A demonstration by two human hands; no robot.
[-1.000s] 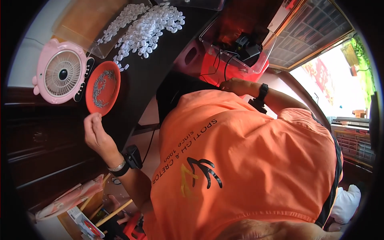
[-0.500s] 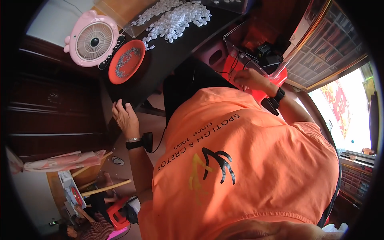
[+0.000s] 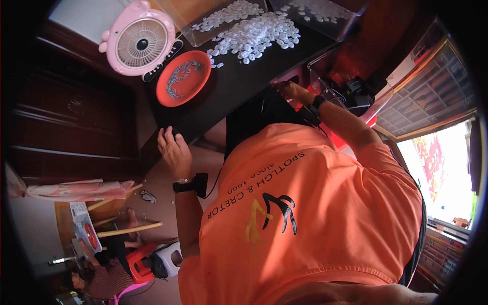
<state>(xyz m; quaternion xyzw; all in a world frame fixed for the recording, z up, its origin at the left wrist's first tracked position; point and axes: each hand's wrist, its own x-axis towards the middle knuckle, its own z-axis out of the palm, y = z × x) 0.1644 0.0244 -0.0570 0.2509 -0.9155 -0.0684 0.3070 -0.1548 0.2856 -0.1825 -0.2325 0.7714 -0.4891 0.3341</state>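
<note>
likely a pause between handlings; left hand (image 3: 175,152) loosely spread, seemingly empty, at the surface's (image 3: 234,84) edge; right hand (image 3: 290,91) near it, grip unclear; red plate (image 3: 190,84) holds grey bits (image 3: 174,87), near white pieces (image 3: 259,35); next probably calls for reaching forward

On the surface (image 3: 231,84), a dish (image 3: 195,84) of loose pieces (image 3: 176,81) lies between a fan (image 3: 143,43), left, and heaped discs (image 3: 259,35), right.
</note>
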